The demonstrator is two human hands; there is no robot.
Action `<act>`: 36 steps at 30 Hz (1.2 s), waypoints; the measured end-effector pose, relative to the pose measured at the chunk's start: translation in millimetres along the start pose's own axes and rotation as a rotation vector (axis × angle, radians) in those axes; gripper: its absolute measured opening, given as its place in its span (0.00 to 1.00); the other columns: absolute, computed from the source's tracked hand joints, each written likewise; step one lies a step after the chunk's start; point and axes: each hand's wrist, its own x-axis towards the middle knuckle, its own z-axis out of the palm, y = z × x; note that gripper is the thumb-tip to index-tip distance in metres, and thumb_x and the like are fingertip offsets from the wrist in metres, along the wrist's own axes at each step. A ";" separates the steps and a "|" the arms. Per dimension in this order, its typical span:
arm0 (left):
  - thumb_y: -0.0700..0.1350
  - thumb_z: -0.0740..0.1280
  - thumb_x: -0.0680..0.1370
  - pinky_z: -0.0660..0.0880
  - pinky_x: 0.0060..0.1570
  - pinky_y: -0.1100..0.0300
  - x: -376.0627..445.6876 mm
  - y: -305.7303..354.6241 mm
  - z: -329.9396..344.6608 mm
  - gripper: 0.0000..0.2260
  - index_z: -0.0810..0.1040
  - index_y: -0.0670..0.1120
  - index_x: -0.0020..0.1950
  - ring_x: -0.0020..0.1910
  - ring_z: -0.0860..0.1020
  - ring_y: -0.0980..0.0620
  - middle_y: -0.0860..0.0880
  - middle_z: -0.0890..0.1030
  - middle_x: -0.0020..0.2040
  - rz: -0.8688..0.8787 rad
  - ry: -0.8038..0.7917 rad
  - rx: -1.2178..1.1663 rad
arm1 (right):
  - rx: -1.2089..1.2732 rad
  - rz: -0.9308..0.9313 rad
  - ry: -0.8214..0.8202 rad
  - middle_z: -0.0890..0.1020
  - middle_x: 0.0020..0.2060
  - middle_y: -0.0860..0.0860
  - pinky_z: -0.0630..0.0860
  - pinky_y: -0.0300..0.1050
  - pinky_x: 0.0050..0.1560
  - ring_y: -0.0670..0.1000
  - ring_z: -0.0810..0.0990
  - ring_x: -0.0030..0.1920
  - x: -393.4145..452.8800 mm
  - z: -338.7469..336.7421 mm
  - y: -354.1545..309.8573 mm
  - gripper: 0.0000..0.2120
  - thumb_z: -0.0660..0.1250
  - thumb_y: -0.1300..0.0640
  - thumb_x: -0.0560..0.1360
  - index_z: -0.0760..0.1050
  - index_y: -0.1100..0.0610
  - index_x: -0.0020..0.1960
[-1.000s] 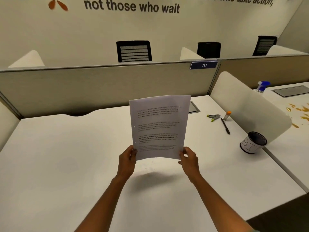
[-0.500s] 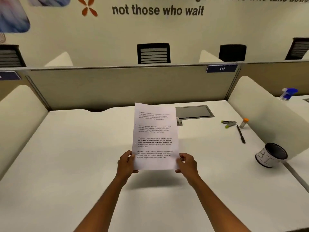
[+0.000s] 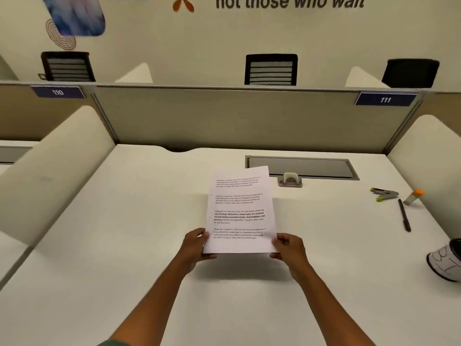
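Note:
A printed sheet of white paper (image 3: 240, 211) with several blocks of text hangs low over the white desk (image 3: 124, 233), tilted back and casting a shadow beneath it. My left hand (image 3: 195, 247) pinches its lower left corner. My right hand (image 3: 289, 248) pinches its lower right corner. Both forearms reach in from the bottom of the view.
A small grey hole punch (image 3: 289, 179) sits beyond the paper, by a grey cable hatch (image 3: 301, 167). A stapler (image 3: 384, 194), an orange-capped glue stick (image 3: 414, 196) and a black pen (image 3: 404, 218) lie at the right. A white cup (image 3: 446, 258) stands at the right edge. Partitions wall the desk.
The sheet has come down from upright in front of me to low over the desk, tilting flatter. My view has turned left, so the items at the right shifted toward the edge.

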 end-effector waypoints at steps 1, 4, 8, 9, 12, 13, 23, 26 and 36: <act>0.42 0.61 0.82 0.81 0.36 0.52 1.4 1.8 -5.8 0.09 0.76 0.39 0.59 0.48 0.80 0.43 0.41 0.80 0.57 -0.012 -0.016 -0.023 | -0.002 -0.004 -0.003 0.84 0.47 0.57 0.82 0.46 0.39 0.54 0.83 0.40 1.0 5.0 -0.8 0.07 0.67 0.65 0.76 0.81 0.62 0.53; 0.41 0.62 0.82 0.81 0.37 0.53 7.1 7.7 -28.6 0.10 0.76 0.40 0.61 0.49 0.81 0.43 0.42 0.82 0.56 -0.037 -0.079 -0.103 | -0.014 -0.015 -0.004 0.84 0.48 0.56 0.82 0.47 0.39 0.54 0.84 0.39 4.4 24.0 -3.7 0.08 0.67 0.65 0.76 0.81 0.62 0.54; 0.36 0.66 0.78 0.81 0.38 0.55 22.0 15.7 -71.0 0.13 0.76 0.40 0.63 0.47 0.83 0.44 0.40 0.83 0.55 -0.012 -0.093 -0.110 | -0.041 -0.036 0.003 0.84 0.49 0.57 0.83 0.47 0.39 0.56 0.84 0.43 11.6 62.2 -11.2 0.10 0.67 0.65 0.76 0.79 0.63 0.57; 0.34 0.67 0.77 0.81 0.37 0.54 27.5 17.6 -83.5 0.14 0.76 0.40 0.63 0.46 0.83 0.44 0.38 0.84 0.53 0.005 -0.065 -0.095 | -0.043 -0.042 0.006 0.83 0.49 0.57 0.83 0.47 0.39 0.56 0.84 0.43 13.5 75.4 -13.4 0.10 0.67 0.65 0.76 0.79 0.63 0.57; 0.32 0.68 0.75 0.81 0.36 0.53 46.4 22.9 -123.0 0.16 0.76 0.39 0.64 0.42 0.82 0.44 0.36 0.83 0.48 0.052 0.047 -0.025 | -0.037 -0.042 0.026 0.83 0.50 0.57 0.82 0.47 0.39 0.56 0.84 0.44 18.4 120.8 -16.2 0.10 0.67 0.64 0.76 0.79 0.63 0.57; 0.32 0.69 0.75 0.82 0.36 0.52 52.9 23.8 -134.6 0.17 0.76 0.39 0.64 0.41 0.82 0.44 0.36 0.82 0.47 0.067 0.077 -0.004 | -0.026 -0.038 0.035 0.83 0.51 0.57 0.82 0.47 0.39 0.57 0.84 0.45 18.9 134.8 -16.3 0.11 0.68 0.64 0.76 0.79 0.63 0.58; 0.35 0.71 0.74 0.82 0.35 0.54 103.9 51.3 -281.2 0.15 0.79 0.39 0.60 0.46 0.83 0.45 0.41 0.84 0.46 0.137 0.260 0.120 | 0.033 0.029 0.051 0.82 0.51 0.57 0.82 0.47 0.39 0.56 0.82 0.49 29.4 302.3 -18.9 0.11 0.68 0.64 0.76 0.79 0.61 0.58; 0.35 0.71 0.74 0.82 0.37 0.54 115.9 59.0 -319.3 0.14 0.81 0.38 0.59 0.46 0.83 0.47 0.41 0.84 0.49 0.144 0.343 0.139 | 0.039 0.040 0.034 0.82 0.50 0.56 0.83 0.49 0.40 0.56 0.82 0.49 34.7 349.8 -24.0 0.08 0.68 0.64 0.76 0.79 0.59 0.55; 0.35 0.70 0.74 0.77 0.39 0.63 160.2 88.9 -396.1 0.11 0.83 0.40 0.56 0.46 0.81 0.48 0.43 0.84 0.50 0.149 0.521 0.305 | -0.021 0.075 0.021 0.82 0.49 0.55 0.81 0.41 0.35 0.52 0.81 0.46 63.5 457.3 -43.2 0.09 0.67 0.64 0.76 0.80 0.60 0.55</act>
